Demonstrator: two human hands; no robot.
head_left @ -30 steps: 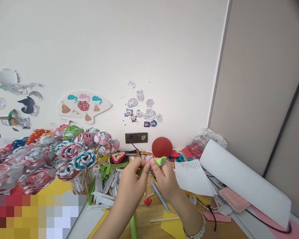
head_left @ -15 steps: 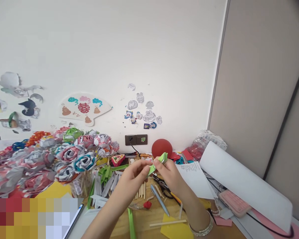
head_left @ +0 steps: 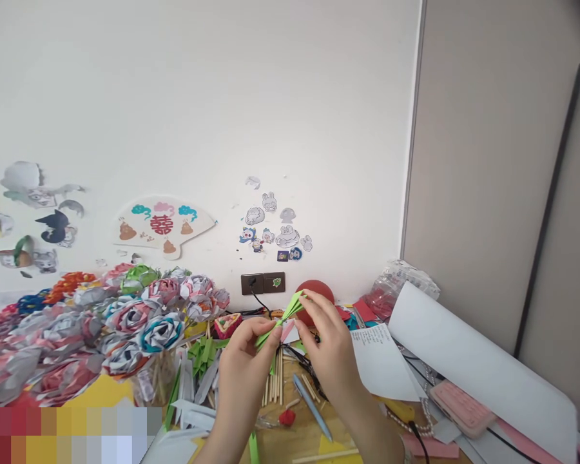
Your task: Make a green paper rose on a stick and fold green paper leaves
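Observation:
A folded piece of green paper (head_left: 291, 308) is held up above the cluttered desk, pinched at its lower left end by my left hand (head_left: 245, 354). Pleats at its upper right end are fanned apart. My right hand (head_left: 336, 353) is beside that upper end, fingertips touching the paper's edge, thumb spread away below them. Under the hands lie several thin wooden sticks (head_left: 274, 380) and a light blue pen (head_left: 312, 406). More green paper strips (head_left: 203, 356) are left of my left hand. A red round object (head_left: 314, 290) is partly hidden behind my right hand.
Paper flowers (head_left: 138, 312) crowd the left side. On the right are a large curled white sheet (head_left: 483, 367), a pink keypad-like device (head_left: 461, 407) and a written page (head_left: 381, 361). A cord runs from the wall socket (head_left: 252, 283). A small red piece (head_left: 287, 417) sits near the front.
The green paper, a compact stack before, now shows spread folds. My right hand has loosened from its pinch, its thumb and fingers now apart. The view has tilted up slightly.

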